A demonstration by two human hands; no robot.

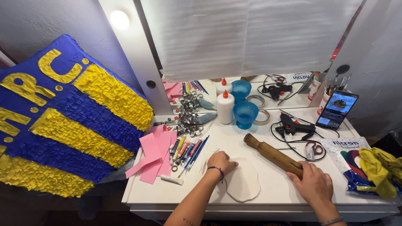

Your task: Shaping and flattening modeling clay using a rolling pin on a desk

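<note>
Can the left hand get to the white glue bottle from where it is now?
Probably yes. The left hand rests on the white dough, and the table between it and the glue bottle looks bare; the blue cup stands to the side.

Bright, even indoor light. Round bulb (pixel 119 19) in the mirror frame glows blown-out white, upper left. White table (pixel 268 184) well lit; soft short shadows under the hands and the wooden roller (pixel 273 155). Wide-angle bending at the edges. Focus sharp mid-frame; the far right corner perhaps slightly soft. Phone screen (pixel 336 109) readable, no glare.
</note>
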